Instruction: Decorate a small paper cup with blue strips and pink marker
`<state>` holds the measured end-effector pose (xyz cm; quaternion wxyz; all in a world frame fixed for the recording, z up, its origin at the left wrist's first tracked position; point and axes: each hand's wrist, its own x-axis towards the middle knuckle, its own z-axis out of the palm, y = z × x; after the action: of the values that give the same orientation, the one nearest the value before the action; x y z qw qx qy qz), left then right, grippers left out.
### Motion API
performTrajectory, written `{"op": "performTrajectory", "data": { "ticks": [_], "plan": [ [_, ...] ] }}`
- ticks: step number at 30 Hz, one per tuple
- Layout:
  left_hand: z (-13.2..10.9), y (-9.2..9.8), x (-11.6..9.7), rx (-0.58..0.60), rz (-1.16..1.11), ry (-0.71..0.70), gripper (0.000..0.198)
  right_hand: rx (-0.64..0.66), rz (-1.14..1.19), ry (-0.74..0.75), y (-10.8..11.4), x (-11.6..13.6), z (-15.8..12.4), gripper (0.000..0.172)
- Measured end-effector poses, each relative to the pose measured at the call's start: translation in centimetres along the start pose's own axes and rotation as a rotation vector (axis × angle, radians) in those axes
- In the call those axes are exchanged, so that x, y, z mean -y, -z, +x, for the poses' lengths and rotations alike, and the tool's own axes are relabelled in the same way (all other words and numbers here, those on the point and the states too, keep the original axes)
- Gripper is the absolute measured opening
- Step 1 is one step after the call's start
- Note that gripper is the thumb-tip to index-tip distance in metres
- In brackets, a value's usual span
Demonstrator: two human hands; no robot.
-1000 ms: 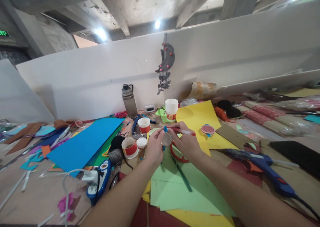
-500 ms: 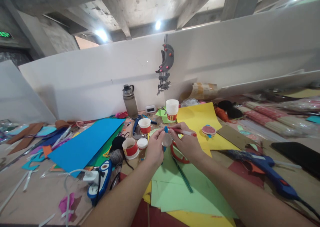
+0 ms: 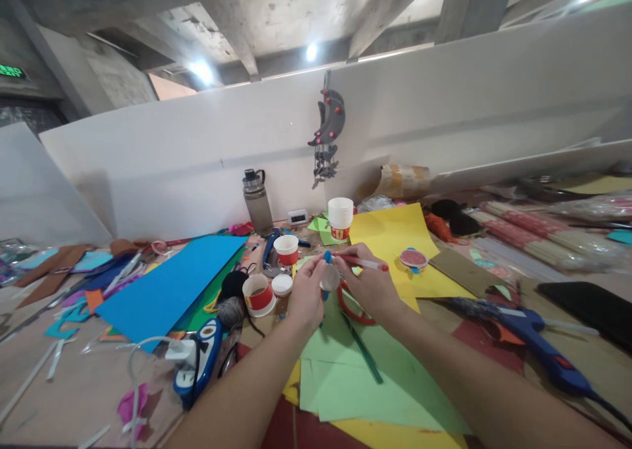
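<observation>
Between my hands is a small round whitish disc point(image 3: 330, 278) with blue bits at its top and bottom. My left hand point(image 3: 307, 292) pinches it from the left side. My right hand point(image 3: 370, 281) is closed around a red pen point(image 3: 363, 261) with a clear barrel, its tip end close to the blue piece at the disc's top. Red-handled scissors point(image 3: 356, 307) lie just under my right hand on light green paper point(image 3: 360, 383). A similar disc with a pink face point(image 3: 413, 259) rests on yellow paper point(image 3: 390, 228) to the right.
Paper cups point(image 3: 259, 294), a white lid point(image 3: 282, 285) and a cup stack point(image 3: 340, 217) stand around my hands. Blue paper point(image 3: 172, 284) and a power strip point(image 3: 200, 363) lie left. A glue gun point(image 3: 538, 337) is at right, a bottle point(image 3: 257, 202) at the back.
The view has shifted very slightly. Both hands keep their hold on the disc and the pen, with almost no movement.
</observation>
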<state>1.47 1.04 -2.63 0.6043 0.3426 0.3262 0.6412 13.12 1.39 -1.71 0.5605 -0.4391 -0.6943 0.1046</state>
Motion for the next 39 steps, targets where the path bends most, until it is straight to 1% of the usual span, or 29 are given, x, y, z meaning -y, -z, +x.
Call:
{"op": "performTrajectory", "data": {
  "ticks": [6, 16, 22, 39],
  "plan": [
    [-0.16, -0.19, -0.19, -0.023, 0.007, -0.005, 0.025, -0.023, 0.01, -0.017, 0.08, 0.17, 0.07, 0.01],
    [-0.16, -0.06, -0.03, 0.005, 0.001, 0.003, 0.026, -0.007, 0.0, -0.003, -0.03, -0.02, -0.03, 0.011],
    [-0.25, -0.29, -0.13, 0.0, 0.0, 0.0, 0.027, 0.008, -0.001, -0.031, 0.05, 0.01, -0.04, 0.011],
    [-0.16, -0.22, -0.08, -0.014, -0.005, 0.005, 0.026, 0.002, 0.007, -0.025, -0.04, -0.09, -0.05, 0.011]
  ]
}}
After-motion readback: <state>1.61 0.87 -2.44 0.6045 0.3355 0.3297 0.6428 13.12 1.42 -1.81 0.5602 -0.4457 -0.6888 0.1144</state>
